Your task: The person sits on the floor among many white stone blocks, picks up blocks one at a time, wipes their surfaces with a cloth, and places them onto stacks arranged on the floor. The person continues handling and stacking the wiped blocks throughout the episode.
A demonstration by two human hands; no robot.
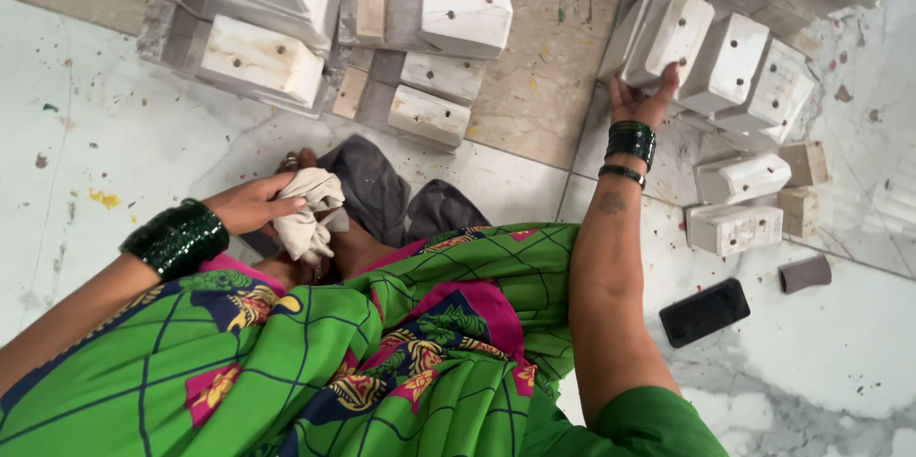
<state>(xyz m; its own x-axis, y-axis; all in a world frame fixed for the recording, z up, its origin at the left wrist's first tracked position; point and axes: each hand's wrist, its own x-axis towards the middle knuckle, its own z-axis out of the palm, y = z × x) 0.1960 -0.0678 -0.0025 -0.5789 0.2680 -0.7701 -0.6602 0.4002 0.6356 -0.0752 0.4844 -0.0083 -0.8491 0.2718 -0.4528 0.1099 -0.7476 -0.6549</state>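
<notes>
From the head view, the left hand lay on a pale cloth bunched over the lap, its fingers curled into the fabric and holding it. The right hand reached far to the right, fingers spread around the near end of a white block leaning in a row of like blocks on the floor. A black phone lay near on the right, well apart.
</notes>
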